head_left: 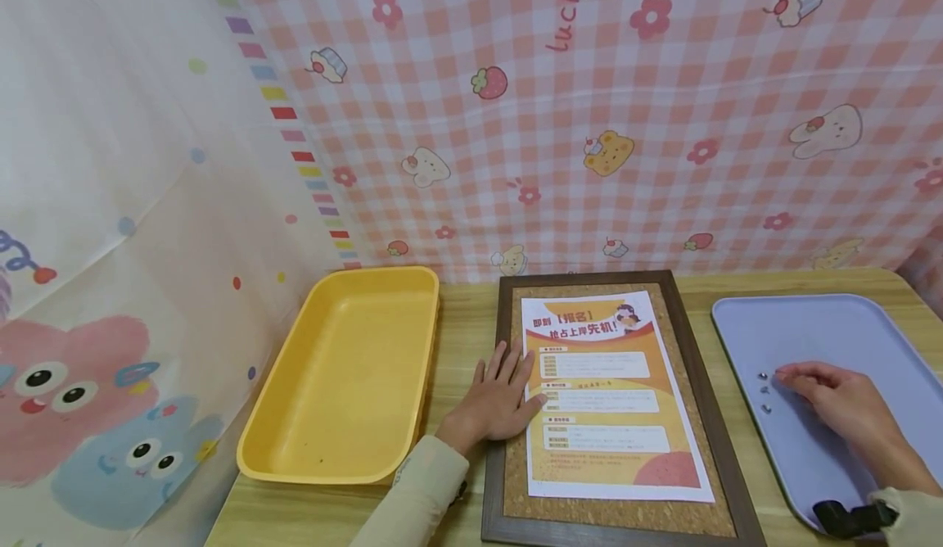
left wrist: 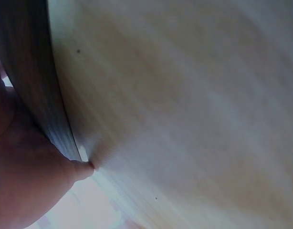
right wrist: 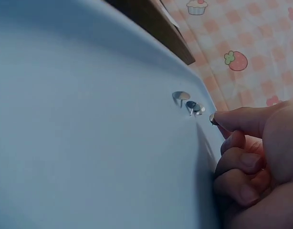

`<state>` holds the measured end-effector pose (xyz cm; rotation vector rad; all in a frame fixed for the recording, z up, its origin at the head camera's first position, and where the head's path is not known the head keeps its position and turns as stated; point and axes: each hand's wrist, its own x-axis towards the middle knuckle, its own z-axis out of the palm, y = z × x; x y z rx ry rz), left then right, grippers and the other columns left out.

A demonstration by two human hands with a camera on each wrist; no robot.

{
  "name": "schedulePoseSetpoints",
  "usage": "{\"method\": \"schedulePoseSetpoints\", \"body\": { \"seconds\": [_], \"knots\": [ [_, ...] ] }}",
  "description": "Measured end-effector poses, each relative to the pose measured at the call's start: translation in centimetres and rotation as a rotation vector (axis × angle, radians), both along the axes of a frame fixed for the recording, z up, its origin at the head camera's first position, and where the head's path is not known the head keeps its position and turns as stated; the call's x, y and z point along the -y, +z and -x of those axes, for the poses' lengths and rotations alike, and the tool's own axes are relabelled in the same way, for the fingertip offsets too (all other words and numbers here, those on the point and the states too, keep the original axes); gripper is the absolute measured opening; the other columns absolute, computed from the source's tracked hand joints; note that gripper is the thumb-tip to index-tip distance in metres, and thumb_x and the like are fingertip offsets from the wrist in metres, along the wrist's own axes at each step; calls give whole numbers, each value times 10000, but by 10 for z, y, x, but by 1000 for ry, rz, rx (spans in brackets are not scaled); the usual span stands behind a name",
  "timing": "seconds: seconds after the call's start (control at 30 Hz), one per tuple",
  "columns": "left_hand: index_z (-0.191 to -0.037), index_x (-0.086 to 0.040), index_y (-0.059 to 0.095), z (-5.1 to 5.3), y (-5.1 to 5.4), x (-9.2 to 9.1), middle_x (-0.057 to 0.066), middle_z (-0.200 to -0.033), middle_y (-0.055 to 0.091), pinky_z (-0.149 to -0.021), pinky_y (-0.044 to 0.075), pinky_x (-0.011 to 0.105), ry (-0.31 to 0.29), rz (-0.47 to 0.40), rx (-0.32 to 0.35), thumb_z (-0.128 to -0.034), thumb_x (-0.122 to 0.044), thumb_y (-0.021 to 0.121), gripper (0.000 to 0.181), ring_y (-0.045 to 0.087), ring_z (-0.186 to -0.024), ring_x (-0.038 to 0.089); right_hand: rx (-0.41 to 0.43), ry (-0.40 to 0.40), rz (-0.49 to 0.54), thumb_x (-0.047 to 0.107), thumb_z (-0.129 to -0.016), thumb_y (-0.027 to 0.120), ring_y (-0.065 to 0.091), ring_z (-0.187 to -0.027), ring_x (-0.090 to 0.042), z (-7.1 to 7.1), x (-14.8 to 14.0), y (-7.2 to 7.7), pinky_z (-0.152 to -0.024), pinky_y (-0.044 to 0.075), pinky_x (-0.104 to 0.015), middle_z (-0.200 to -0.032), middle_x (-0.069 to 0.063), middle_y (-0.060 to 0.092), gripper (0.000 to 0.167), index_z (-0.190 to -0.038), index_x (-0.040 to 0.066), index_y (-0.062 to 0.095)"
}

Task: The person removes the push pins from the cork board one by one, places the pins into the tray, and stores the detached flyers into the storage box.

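My left hand (head_left: 503, 395) lies with straight fingers over the left frame edge of a cork board (head_left: 619, 518), its fingertips on a printed paper sheet (head_left: 600, 440). Seen from the left wrist, part of that hand (left wrist: 32, 167) is against the dark wooden frame (left wrist: 29, 62). Over the blue tray (head_left: 825, 457), my right hand (head_left: 847, 404) pinches a silver thumbtack (right wrist: 213, 119) between thumb and index finger, the other fingers curled in. Other thumbtacks (right wrist: 181, 96) lie on the tray just beside those fingertips, partly overlapping in the right wrist view.
A yellow tray (head_left: 346, 383) stands left of the cork board on the wooden table (head_left: 460, 318). A pink checked cloth (head_left: 457, 129) hangs behind the table, and a white printed cloth (head_left: 147, 268) hangs at the left.
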<state>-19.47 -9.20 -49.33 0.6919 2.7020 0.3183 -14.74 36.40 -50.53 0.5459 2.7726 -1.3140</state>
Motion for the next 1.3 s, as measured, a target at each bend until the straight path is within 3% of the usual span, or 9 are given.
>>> {"method": "schedulePoseSetpoints", "body": {
  "seconds": [0.23, 0.47, 0.73, 0.97, 1.2, 1.3],
  "knots": [
    [-1608, -220, -22, -2, 4, 0, 20, -1666, -125, -1216, -12, 552, 5, 7, 11, -1042, -566, 259, 720, -182, -1516, 233, -18, 12, -55, 346, -988, 591, 388, -747, 193, 0, 1, -1, -620, 410, -185, -922, 92, 699, 438, -1121, -56, 701],
    [-1608, -233, -20, -2, 5, -1, 15, -1669, -113, -1218, -4, 547, 16, 9, 19, -1040, -568, 264, 718, -173, -1519, 228, 6, 22, -77, 364, -990, 585, 408, -813, 132, 0, 5, 1, -658, 386, -220, -1064, -155, 722, 451, -1123, -51, 701],
    [-1599, -257, -53, 0, -3, 0, -16, -1660, -144, -1217, -31, 541, 17, 1, 16, -1035, -592, 234, 716, -212, -1504, 198, 44, 32, -80, 385, -993, 569, 497, -907, -15, 0, 4, 1, -712, 382, -268, -1123, -203, 700, 458, -1119, -33, 708],
    [-1597, -262, -61, -1, -1, -1, -17, -1657, -156, -1215, -37, 544, 20, 10, 23, -1034, -596, 233, 717, -217, -1502, 200, 42, 35, -88, 391, -994, 567, 522, -950, -92, 0, 4, 3, -726, 378, -290, -1139, -220, 690, 461, -1115, -30, 710],
    [-1598, -257, -58, -1, 0, 0, -16, -1656, -160, -1214, -39, 547, 16, 8, 27, -1035, -595, 229, 717, -222, -1499, 201, 42, 31, -87, 405, -987, 571, 468, -888, 27, 0, 3, 0, -718, 375, -281, -1111, -167, 710, 460, -1124, -10, 715],
    [-1599, -254, -53, -1, -1, 0, -9, -1656, -158, -1212, -33, 557, 12, 5, 17, -1035, -593, 231, 716, -218, -1501, 208, 46, 30, -83, 396, -989, 575, 483, -891, -6, 1, 3, -1, -712, 377, -288, -1121, -188, 703, 469, -1145, -28, 700]
  ]
}}
